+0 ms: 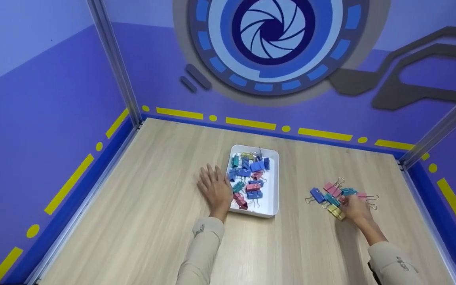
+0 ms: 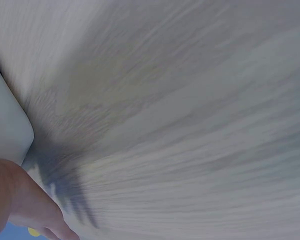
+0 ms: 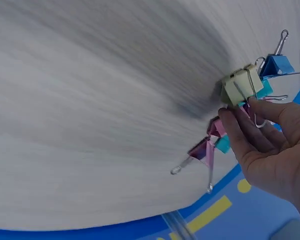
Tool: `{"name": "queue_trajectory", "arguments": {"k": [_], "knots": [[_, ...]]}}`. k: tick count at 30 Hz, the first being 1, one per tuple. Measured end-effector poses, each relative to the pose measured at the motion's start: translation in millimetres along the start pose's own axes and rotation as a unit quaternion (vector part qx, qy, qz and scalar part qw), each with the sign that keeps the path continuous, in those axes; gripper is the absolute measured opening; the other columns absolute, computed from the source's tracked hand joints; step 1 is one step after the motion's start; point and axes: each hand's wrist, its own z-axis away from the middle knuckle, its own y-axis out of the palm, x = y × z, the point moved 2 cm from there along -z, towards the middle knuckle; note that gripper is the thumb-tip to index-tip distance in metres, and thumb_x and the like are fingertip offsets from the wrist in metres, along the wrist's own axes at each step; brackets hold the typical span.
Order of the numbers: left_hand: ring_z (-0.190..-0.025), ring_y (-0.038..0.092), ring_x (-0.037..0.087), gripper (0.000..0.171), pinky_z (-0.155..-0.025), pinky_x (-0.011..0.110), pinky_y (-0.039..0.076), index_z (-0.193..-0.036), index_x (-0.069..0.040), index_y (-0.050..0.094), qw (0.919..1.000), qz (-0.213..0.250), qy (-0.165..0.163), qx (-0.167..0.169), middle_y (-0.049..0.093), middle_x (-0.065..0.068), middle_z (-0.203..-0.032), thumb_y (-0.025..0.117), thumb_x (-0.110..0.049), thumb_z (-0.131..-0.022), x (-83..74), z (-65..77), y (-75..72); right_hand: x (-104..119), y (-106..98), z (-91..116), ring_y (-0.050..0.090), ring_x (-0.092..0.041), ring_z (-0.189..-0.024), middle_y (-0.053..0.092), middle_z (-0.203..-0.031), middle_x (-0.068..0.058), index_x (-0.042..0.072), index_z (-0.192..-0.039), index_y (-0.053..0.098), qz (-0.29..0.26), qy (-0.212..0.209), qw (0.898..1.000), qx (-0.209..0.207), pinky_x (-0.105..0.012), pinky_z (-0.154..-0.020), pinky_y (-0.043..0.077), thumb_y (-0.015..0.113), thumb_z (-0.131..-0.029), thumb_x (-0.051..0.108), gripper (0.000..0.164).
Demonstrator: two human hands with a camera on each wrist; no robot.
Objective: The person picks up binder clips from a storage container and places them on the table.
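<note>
My left hand (image 1: 216, 190) lies with straight, spread fingers along the left side of a white tray (image 1: 275, 190), its thumb side right at the rim. In the left wrist view part of the left hand (image 2: 32, 200) shows beside the tray's outer wall (image 2: 7, 120). Over a loose cluster of binder clips, my right hand (image 1: 355, 209) bends its fingers and thumb around a small red binder clip (image 1: 342, 199), mostly hidden by the fingers. A yellow binder clip (image 3: 242, 86) sits close by the thumb tip. Pink binder clips (image 3: 205, 150) lie just beyond the fingertips.
Several blue, green, red and yellow binder clips (image 1: 254, 194) fill the tray. Around the right hand are a blue clip (image 1: 316, 195), a pink clip (image 1: 332, 189) and a teal clip (image 1: 348, 191). Blue-purple panels (image 1: 152, 63) stand along the back and sides of the wooden table (image 1: 141, 221).
</note>
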Motion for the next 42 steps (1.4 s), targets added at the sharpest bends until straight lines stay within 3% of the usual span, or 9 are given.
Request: {"name": "queue_trajectory", "arguments": {"k": [4,7,11,15,19,24,29,33,42], "knots": [[-0.159,0.017,0.039,0.057,-0.126,0.064,0.016,-0.157,-0.014,0.042,0.9999,-0.009,-0.006,0.003,0.027,0.012,-0.170,0.043,-0.042,-0.107,2.9,-1.5,-2.4,23,-12,-6,0.052,-0.023,-0.063,0.062,-0.074,-0.016,-0.010,-0.087,0.065,0.081,-0.031,0.996,0.013,-0.038,-0.053,0.046,0.061,-0.091,-0.002,0.010],[-0.159,0.015,0.039,0.056,-0.126,0.064,0.016,-0.156,-0.013,0.042,0.9999,-0.010,-0.010,0.003,0.026,0.013,-0.170,0.042,-0.041,-0.108,4.5,-0.7,-4.8,56,-16,-9,0.055,-0.026,-0.062,0.061,-0.071,-0.017,-0.007,-0.084,0.063,0.119,-0.072,0.990,-0.006,-0.045,-0.053,0.049,0.059,-0.091,-0.002,0.010],[-0.158,0.017,0.040,0.055,-0.126,0.064,0.018,-0.155,-0.012,0.044,0.9998,-0.011,-0.013,-0.008,0.028,0.014,-0.169,0.043,-0.039,-0.107,5.0,0.5,-6.2,107,-3,-11,0.069,-0.037,-0.075,0.071,-0.084,-0.023,-0.008,-0.091,0.069,0.065,-0.148,0.987,-0.013,-0.053,-0.066,0.059,0.062,-0.091,-0.001,0.010],[-0.158,0.018,0.039,0.055,-0.125,0.065,0.018,-0.155,-0.012,0.044,0.9999,-0.011,-0.012,-0.006,0.028,0.013,-0.169,0.044,-0.039,-0.107,3.2,1.5,-4.8,153,27,-12,0.072,-0.045,-0.104,0.074,-0.111,-0.027,-0.009,-0.110,0.073,-0.012,-0.211,0.977,0.033,-0.053,-0.091,0.060,0.065,-0.094,0.002,0.021],[-0.158,0.018,0.039,0.055,-0.125,0.065,0.018,-0.156,-0.014,0.044,0.9999,-0.012,-0.008,-0.007,0.028,0.013,-0.169,0.043,-0.040,-0.107,1.0,2.4,-2.4,182,59,-11,0.072,-0.043,-0.107,0.074,-0.114,-0.027,-0.010,-0.115,0.071,-0.043,-0.293,0.954,0.047,-0.050,-0.093,0.060,0.066,-0.093,-0.002,0.024],[-0.158,0.018,0.039,0.055,-0.126,0.065,0.018,-0.156,-0.017,0.043,0.9998,-0.014,-0.009,-0.012,0.027,0.012,-0.169,0.044,-0.040,-0.107,1.3,3.8,0.2,198,90,-6,0.075,-0.040,-0.095,0.076,-0.105,-0.025,-0.008,-0.110,0.071,-0.049,-0.387,0.919,0.060,-0.049,-0.084,0.062,0.068,-0.089,-0.008,0.021],[-0.158,0.018,0.039,0.057,-0.126,0.064,0.017,-0.158,-0.017,0.040,0.9999,-0.009,-0.009,-0.011,0.027,0.012,-0.170,0.045,-0.041,-0.107,1.0,5.1,0.9,198,105,-4,0.075,-0.035,-0.080,0.077,-0.093,-0.020,-0.003,-0.105,0.072,-0.014,-0.389,0.919,0.070,-0.047,-0.071,0.062,0.071,-0.086,-0.006,0.019],[-0.158,0.018,0.039,0.057,-0.126,0.064,0.016,-0.158,-0.018,0.039,0.9999,-0.011,-0.008,-0.004,0.025,0.011,-0.170,0.043,-0.043,-0.107,1.1,3.8,3.6,194,109,-5,0.075,-0.034,-0.079,0.077,-0.091,-0.019,-0.002,-0.103,0.075,0.014,-0.382,0.922,0.064,-0.047,-0.072,0.062,0.073,-0.084,-0.007,0.020],[-0.157,0.021,0.041,0.056,-0.126,0.065,0.017,-0.156,-0.014,0.043,0.9994,0.003,0.004,-0.033,0.030,0.014,-0.168,0.044,-0.041,-0.107,1.0,2.0,2.4,190,116,-10,0.070,-0.030,-0.065,0.076,-0.077,-0.012,0.010,-0.092,0.081,0.040,-0.349,0.935,-0.047,-0.046,-0.057,0.057,0.076,-0.080,-0.006,0.021]]}}
